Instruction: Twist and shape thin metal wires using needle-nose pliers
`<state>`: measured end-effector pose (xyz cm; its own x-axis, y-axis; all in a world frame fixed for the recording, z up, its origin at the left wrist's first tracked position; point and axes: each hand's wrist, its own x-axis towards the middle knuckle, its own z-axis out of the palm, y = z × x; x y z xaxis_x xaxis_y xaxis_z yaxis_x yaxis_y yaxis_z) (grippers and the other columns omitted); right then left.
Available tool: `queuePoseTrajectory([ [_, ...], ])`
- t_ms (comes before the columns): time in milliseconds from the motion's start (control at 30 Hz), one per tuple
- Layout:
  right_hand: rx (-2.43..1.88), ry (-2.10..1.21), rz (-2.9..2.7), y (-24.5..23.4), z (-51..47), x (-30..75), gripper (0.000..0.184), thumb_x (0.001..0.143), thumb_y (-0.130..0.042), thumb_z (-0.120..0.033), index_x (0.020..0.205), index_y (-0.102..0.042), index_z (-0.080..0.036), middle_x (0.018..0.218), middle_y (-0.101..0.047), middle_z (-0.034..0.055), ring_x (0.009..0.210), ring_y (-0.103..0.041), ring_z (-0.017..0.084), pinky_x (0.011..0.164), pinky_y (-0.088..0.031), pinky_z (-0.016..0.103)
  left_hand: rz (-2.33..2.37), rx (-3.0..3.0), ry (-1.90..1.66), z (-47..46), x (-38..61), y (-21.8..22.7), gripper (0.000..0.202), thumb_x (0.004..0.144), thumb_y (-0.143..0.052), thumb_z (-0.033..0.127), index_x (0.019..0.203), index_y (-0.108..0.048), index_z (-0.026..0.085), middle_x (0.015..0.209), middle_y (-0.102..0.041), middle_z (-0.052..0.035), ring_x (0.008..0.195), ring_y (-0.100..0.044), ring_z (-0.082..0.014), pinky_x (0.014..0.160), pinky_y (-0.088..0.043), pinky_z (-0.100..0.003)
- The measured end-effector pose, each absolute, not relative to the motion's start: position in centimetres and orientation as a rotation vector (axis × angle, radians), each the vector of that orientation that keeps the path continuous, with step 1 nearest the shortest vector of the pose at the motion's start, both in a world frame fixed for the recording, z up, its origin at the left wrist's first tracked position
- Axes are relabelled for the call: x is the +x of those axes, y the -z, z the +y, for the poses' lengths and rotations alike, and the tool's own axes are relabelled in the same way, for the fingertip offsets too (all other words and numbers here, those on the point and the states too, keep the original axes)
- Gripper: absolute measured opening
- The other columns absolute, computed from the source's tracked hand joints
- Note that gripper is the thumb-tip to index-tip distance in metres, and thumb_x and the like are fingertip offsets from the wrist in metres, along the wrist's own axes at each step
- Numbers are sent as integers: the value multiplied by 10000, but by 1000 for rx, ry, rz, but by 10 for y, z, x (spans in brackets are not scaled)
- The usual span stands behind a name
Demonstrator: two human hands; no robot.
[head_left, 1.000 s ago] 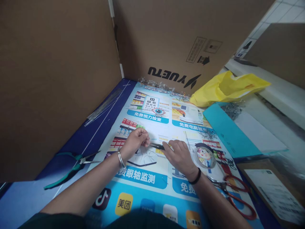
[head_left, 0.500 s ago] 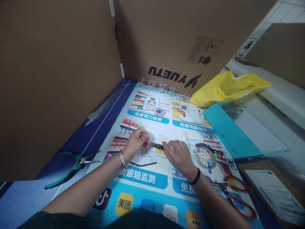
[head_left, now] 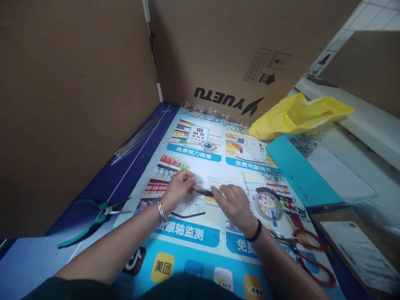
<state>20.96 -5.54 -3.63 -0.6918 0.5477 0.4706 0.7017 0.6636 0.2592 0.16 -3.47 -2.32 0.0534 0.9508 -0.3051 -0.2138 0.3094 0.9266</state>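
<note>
My left hand (head_left: 179, 187) is closed in a pinch over the printed poster (head_left: 200, 166); what it pinches is too small to name, though thin bent wires (head_left: 190, 205) hang under it. My right hand (head_left: 234, 204) is closed on a small dark tool (head_left: 204, 192), apparently pliers, whose tip points left and meets the left fingertips. A metal bangle is on the left wrist and a black band on the right wrist.
Green-handled pliers (head_left: 93, 218) lie at the left, straight wires (head_left: 137, 137) beyond them. Red-handled scissors (head_left: 308, 254) and a clear tape roll (head_left: 269, 206) sit at the right. Cardboard walls (head_left: 78, 96), a yellow bag (head_left: 296, 114), a teal sheet (head_left: 296, 171) with wire bits surround.
Both hands stay almost in place; the right hand has shifted slightly left toward the left hand, and the wire piece beneath them has moved a little.
</note>
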Motion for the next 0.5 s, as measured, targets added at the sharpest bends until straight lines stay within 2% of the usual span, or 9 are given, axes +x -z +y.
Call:
queuePoseTrajectory([
  [167, -974, 643, -2505, 36, -52, 218, 283, 871, -509, -128, 1140, -547, -208, 922, -611, 61, 830, -482, 190, 723, -323, 342, 1005, 716, -957, -37, -3, 23, 215, 739, -679, 295, 756, -546, 127, 747, -637, -37, 583, -584, -77, 557, -516, -198],
  [267, -961, 641, -2512, 35, -51, 221, 299, 873, -500, -120, 1150, -552, -221, 919, -612, 61, 840, -496, 187, 718, -320, 343, 962, 705, -928, -38, -4, 24, 237, 706, -722, 291, 771, -565, 126, 786, -651, -52, 601, -587, -79, 556, -516, -189],
  [500, -915, 583, -2540, 35, -53, 220, 334, 873, -508, -125, 1185, -543, -238, 938, -624, 53, 855, -516, 186, 732, -331, 346, 953, 664, -888, -37, -4, 24, 207, 665, -754, 245, 761, -616, 125, 722, -634, -36, 556, -556, -72, 492, -481, -170],
])
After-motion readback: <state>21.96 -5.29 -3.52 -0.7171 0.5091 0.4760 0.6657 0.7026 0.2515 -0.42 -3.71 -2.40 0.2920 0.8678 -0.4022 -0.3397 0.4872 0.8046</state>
